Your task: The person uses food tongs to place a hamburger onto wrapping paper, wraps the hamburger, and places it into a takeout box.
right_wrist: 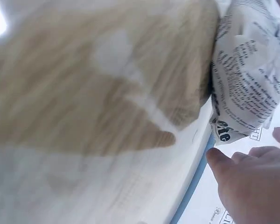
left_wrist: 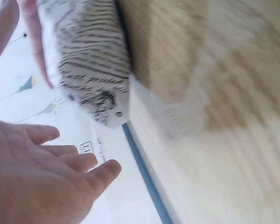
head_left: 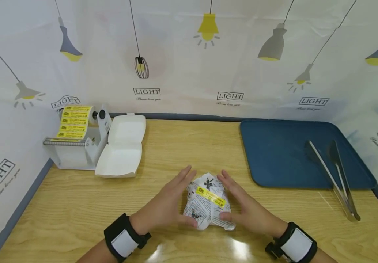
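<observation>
A package wrapped in newsprint-patterned paper [head_left: 198,216] lies on the wooden table, with a yellow printed label [head_left: 210,197] stuck across its top. At its left side is my left hand [head_left: 162,208], fingers extended and thumb by the near edge. My right hand [head_left: 251,212] flanks the right side in the same way, its thumb overlapping the paper in the head view. In the left wrist view, spread fingers show a gap to the wrapped package [left_wrist: 91,60]. The right wrist view has fingertips close by the package's lower end [right_wrist: 245,79]. Neither hand grips it.
At the back left stands a label dispenser [head_left: 77,135] with a roll of yellow labels, beside an opened white clamshell box [head_left: 120,157]. Metal tongs [head_left: 340,179] lie across a blue tray [head_left: 274,153] on the right, handle end over its front edge. Printed sheeting [head_left: 182,65] surrounds the table.
</observation>
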The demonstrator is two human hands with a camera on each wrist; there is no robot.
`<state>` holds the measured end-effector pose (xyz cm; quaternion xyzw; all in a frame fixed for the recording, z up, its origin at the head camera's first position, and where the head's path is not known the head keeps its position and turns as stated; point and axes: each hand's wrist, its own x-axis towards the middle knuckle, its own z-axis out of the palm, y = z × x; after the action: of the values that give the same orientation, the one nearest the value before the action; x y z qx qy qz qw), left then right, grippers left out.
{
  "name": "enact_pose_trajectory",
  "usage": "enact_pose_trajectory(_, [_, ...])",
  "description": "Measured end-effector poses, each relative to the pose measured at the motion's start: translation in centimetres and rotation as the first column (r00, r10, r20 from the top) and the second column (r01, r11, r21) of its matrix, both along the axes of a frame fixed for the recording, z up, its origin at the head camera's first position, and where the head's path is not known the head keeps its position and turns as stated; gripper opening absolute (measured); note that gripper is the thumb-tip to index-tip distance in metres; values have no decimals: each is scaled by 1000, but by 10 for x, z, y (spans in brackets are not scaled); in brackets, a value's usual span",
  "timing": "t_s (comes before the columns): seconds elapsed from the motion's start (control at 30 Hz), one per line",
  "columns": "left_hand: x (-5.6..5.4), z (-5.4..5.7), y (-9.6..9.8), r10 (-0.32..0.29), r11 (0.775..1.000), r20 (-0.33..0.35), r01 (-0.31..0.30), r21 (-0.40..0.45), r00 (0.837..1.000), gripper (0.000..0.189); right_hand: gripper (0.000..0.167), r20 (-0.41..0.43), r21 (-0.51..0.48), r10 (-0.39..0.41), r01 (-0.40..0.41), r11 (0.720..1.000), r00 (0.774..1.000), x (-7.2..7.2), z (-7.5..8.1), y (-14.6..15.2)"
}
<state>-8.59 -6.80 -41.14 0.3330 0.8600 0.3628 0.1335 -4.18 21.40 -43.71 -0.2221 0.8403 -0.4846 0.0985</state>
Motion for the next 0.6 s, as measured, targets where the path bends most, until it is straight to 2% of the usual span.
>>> enact_pose_trajectory(0.03, [-1,-2,0,-38,999,-20,37,-36,999,127,99,-13,38,14,-13,999,1000,1,-1,0])
enact_pose_trajectory(0.1, [-1,-7,1,-92,993,-15,90,-81,996,131,105,-34,100,43,-39,994,999,2,-2,0])
enact_pose_trajectory(0.2, [-3,-10,4,-120,986,32,123,-110,992,127,103,-32,165,64,-58,985,997,2,-3,-1])
enact_pose_trajectory(0.27, [-4,-12,7,-124,985,56,130,-114,991,122,101,-42,204,68,-58,977,997,2,-4,-4])
enact_pose_trajectory(0.47, [-7,-18,12,-125,985,25,127,-120,992,104,97,-133,318,76,-30,948,988,4,-4,-12])
enact_pose_trajectory(0.6, [-6,-19,16,-117,986,11,118,-116,993,98,97,-116,330,57,-15,944,992,5,-1,-12])
